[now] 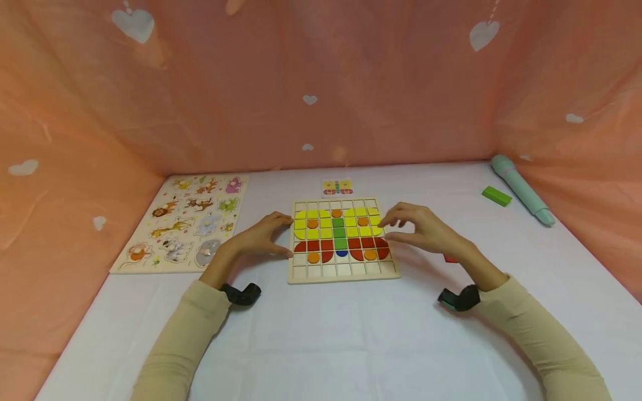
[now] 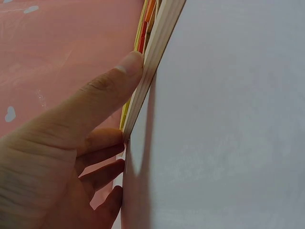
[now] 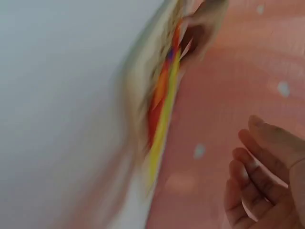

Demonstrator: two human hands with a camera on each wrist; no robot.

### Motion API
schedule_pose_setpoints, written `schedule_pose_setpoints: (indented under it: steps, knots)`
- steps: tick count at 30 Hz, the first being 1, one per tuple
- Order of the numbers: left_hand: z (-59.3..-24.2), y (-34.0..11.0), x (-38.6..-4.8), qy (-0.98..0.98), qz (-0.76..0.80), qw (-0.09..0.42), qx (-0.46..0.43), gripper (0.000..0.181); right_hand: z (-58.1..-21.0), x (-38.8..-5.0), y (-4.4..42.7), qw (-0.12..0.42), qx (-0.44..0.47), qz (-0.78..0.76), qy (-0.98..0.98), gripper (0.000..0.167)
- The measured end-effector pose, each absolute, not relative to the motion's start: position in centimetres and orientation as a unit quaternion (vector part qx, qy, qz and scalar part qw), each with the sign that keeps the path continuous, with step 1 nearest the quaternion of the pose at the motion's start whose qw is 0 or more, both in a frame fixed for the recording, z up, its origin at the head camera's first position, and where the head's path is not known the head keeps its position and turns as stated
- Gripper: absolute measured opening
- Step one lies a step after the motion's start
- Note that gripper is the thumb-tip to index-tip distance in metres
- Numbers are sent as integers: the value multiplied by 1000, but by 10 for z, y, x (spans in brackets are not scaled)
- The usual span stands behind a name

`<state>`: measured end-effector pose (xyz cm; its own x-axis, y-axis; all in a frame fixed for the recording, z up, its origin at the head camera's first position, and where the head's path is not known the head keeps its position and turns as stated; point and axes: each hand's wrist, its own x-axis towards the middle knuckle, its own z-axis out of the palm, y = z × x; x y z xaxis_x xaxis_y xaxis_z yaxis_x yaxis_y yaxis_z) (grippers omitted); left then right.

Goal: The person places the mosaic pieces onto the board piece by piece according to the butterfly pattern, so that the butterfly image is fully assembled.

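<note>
A wooden grid board (image 1: 307, 272) lies on the white table, bearing a butterfly pattern of yellow and red tiles, orange discs, a green centre strip and a blue piece. My left hand (image 1: 258, 235) is at its left edge, thumb and fingers spread; the left wrist view shows the thumb (image 2: 107, 93) touching the board's side. Near the right edge is my right hand (image 1: 422, 225), fingers slightly bent, nothing between them. In the blurred right wrist view that hand (image 3: 267, 176) appears apart from the board. A small butterfly picture card (image 1: 337, 192) lies behind the board.
An animal peg puzzle (image 1: 173, 214) lies at the left. To the right are a green block (image 1: 496, 196) and a mint-green microphone-shaped object (image 1: 524, 192). A red piece (image 1: 450, 259) is partly hidden by my right forearm. Pink curtain (image 1: 321, 128) surrounds the table's back and sides.
</note>
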<state>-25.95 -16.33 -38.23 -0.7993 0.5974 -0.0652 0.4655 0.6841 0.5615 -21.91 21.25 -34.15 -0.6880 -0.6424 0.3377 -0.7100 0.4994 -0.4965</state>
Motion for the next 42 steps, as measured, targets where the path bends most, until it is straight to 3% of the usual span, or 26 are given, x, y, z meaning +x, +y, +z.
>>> schedule_pose_setpoints:
  steps: [8, 14, 21, 38, 42]
  knots:
    - [-383, -163, -259, 910, 265, 124, 294, 85, -359, -200, 300, 101, 341, 301, -885, 27]
    - [-383, -164, -259, 911, 264, 122, 293, 85, -366, -194, 333, 45, 343, 320, -882, 32]
    - [-382, -165, -258, 910, 271, 121, 289, 85, -383, -201, 339, -51, 395, 352, -847, 30]
    - [-381, -163, -257, 913, 263, 120, 289, 84, -388, -199, 328, 35, 320, 311, -894, 23]
    - [-382, -163, -257, 913, 263, 120, 289, 84, -383, -196, 329, -7, 325, 312, -893, 29]
